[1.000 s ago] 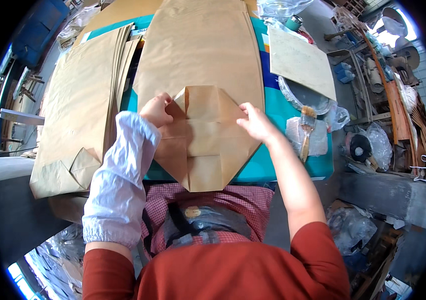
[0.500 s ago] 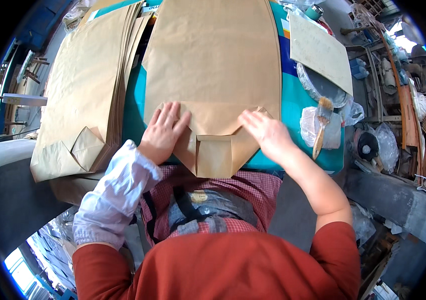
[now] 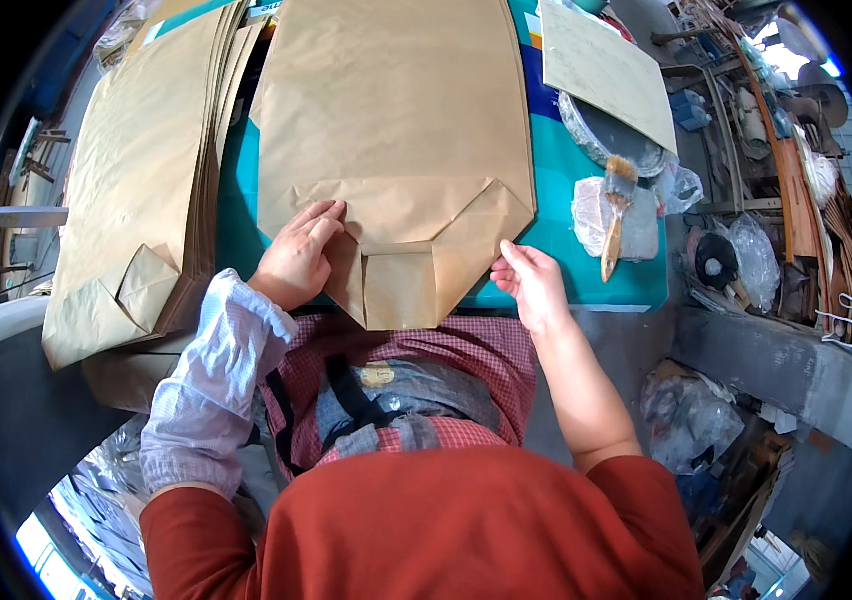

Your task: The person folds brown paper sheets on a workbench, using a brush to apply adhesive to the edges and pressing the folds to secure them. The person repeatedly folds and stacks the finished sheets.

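Both hands [image 3: 298, 262] [image 3: 531, 283] press brown paper bag [image 3: 391, 150].

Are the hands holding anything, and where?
Nothing is gripped. The left hand presses flat on the paper bag beside its folded bottom flap; the right hand touches the bag's right corner.

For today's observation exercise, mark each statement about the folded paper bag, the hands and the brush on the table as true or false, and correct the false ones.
1. The left hand lies flat on the brown paper bag. True.
2. The right hand holds the brush. False: the brush lies apart, on a clear plastic wrap to the right.
3. A stack of paper bags lies to the left. True.
4. The table top is red. False: it is teal.
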A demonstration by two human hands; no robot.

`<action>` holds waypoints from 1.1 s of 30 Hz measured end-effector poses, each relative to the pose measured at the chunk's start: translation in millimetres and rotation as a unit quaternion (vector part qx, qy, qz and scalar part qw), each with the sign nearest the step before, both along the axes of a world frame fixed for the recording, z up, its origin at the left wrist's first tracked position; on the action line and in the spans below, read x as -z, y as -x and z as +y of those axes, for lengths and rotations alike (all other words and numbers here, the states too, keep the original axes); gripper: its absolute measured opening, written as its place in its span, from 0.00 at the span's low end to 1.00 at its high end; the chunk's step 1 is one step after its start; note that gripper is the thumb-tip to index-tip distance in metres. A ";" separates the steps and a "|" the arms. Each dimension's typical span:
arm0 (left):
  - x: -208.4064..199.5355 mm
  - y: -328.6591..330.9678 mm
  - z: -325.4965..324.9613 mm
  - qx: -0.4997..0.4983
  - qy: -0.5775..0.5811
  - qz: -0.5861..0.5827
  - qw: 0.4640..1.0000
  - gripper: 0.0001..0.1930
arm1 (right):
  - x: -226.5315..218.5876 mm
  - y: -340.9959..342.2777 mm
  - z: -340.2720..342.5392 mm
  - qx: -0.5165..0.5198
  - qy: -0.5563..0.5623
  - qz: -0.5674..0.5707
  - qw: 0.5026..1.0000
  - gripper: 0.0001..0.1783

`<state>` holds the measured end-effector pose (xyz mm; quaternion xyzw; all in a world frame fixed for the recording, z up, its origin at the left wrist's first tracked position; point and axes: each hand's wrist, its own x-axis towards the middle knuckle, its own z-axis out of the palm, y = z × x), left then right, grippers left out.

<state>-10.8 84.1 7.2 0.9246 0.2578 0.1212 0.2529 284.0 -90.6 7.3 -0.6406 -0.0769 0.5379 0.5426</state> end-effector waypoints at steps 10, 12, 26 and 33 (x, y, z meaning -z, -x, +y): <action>-14.7 -7.9 -5.0 -0.036 0.070 -0.027 0.997 0.27 | 9.7 4.0 7.5 0.008 -0.042 0.043 0.998 0.10; -16.2 -7.0 -4.6 -0.030 0.068 -0.016 0.997 0.27 | 12.8 -0.9 7.1 -0.010 -0.047 0.065 0.997 0.09; -28.7 3.6 -0.8 0.100 0.095 0.113 0.984 0.31 | -15.4 20.0 5.5 -0.397 -0.241 -0.631 0.621 0.29; -27.4 8.4 -5.7 0.070 0.031 0.046 0.996 0.24 | 2.0 3.7 12.1 -0.270 -0.252 -0.673 0.641 0.09</action>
